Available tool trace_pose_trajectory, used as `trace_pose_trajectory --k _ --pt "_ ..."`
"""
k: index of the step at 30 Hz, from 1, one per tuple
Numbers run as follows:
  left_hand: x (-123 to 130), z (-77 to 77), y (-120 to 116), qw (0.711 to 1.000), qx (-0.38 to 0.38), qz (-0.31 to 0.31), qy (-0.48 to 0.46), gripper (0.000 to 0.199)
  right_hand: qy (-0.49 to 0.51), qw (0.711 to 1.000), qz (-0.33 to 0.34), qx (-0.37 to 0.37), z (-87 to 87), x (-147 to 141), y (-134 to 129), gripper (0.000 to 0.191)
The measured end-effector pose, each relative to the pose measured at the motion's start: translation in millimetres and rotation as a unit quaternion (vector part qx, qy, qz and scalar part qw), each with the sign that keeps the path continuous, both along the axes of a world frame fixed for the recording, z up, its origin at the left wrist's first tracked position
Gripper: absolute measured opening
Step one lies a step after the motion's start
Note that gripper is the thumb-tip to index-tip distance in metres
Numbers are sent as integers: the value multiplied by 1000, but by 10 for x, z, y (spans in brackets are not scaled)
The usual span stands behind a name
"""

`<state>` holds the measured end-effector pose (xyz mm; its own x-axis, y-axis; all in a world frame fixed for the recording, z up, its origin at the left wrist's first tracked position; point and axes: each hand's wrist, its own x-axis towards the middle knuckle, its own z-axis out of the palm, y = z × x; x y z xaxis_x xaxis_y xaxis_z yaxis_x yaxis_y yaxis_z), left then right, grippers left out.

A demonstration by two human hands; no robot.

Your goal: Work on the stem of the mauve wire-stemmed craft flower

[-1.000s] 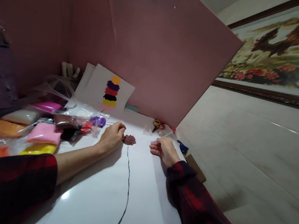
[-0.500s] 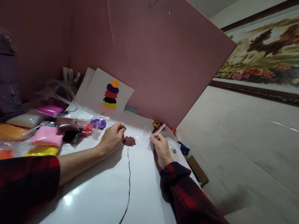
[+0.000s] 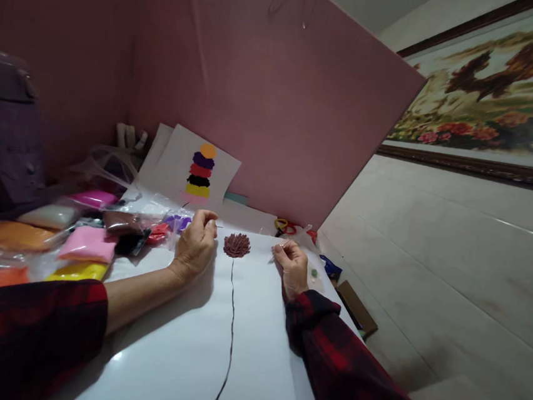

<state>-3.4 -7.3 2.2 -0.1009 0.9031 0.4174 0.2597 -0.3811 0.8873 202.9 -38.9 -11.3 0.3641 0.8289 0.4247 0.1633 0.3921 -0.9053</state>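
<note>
A sheet of white paper [image 3: 187, 343] lies before me with its far part tilted up. On it is a ruffled brown clay flower [image 3: 237, 245] above a long, thin dark stem [image 3: 232, 322]. My left hand [image 3: 195, 243] is closed at the sheet's far left edge, left of the flower; its fingertips are partly hidden. Opposite, my right hand [image 3: 292, 265] pinches the sheet's far right edge and also keeps a clear plastic fork [image 3: 303, 234], mostly covered by the fingers.
Several bags of coloured clay, one pink [image 3: 87, 244], crowd the left side. A card with painted colour bands [image 3: 170, 165] leans against the pink wall [image 3: 276, 100]. Yellow-handled scissors [image 3: 281, 225] lie behind my right hand. A green bit [image 3: 314, 272] and cardboard [image 3: 354, 309] are at right.
The far part of the sheet has tilted up, so the flower faces me more. My left hand has risen and turned more upright; the fork in my right hand has swung to a flatter angle.
</note>
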Motion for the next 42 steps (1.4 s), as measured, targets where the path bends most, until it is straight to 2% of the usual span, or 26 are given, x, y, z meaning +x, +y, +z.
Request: trace_pose_trajectory --k 7,13,21,26,34,42 --pt "9 8 0 1000 13 0 -6 19 -83 992 -52 80 -34 -42 -69 20" --pt "17 14 -28 1000 19 -9 0 18 -124 983 -82 107 -64 -38 -83 19" --pt "20 67 -68 998 48 23 33 17 -149 975 -91 135 -75 -27 -66 17" --pt "19 80 -75 996 60 41 49 14 -159 973 -97 136 -68 -35 -89 16" --pt "20 49 -59 988 128 31 75 13 -157 975 -109 115 -52 -26 -78 17" --pt "22 35 -42 991 123 7 58 13 -133 983 -95 88 -53 -34 -68 21"
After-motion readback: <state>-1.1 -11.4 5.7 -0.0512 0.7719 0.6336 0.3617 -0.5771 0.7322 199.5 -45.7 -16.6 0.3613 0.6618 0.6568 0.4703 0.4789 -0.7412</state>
